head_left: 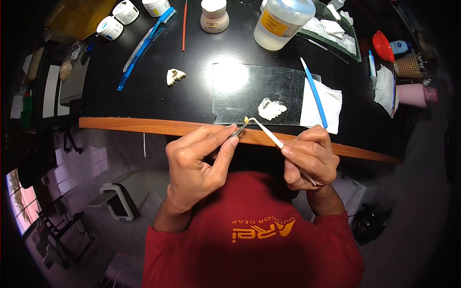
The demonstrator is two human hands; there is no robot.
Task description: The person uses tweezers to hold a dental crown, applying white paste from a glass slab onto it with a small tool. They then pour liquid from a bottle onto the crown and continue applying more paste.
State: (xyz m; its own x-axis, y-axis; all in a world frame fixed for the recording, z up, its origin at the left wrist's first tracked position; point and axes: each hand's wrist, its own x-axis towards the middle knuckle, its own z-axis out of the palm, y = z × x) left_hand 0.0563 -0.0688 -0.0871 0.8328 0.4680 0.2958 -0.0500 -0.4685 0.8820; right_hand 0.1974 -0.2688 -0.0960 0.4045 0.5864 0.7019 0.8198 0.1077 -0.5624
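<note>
My left hand [197, 156] pinches a small grey metal holder [237, 131], perhaps tweezers, between thumb and fingers. At its tip sits a tiny yellowish piece [246, 120], just over the table's front edge. My right hand [312, 158] is closed round a slim white brush-like tool [270, 135]. Its bent tip meets or nearly meets the yellowish piece. Just beyond lies a glass slab [230, 103] with a mound of creamy white paste [272, 109]. A folded white tissue [331, 108] is at the slab's right, with a blue-handled tool [314, 93] lying across it.
At the back stand a large clear bottle [281, 21], a small jar [214, 17] and several white tubs [110, 29]. A blue toothbrush [144, 50], a thin red stick [185, 26] and a toothed cast piece [175, 77] lie leftward. A glass tray [353, 50] holds tissues at right.
</note>
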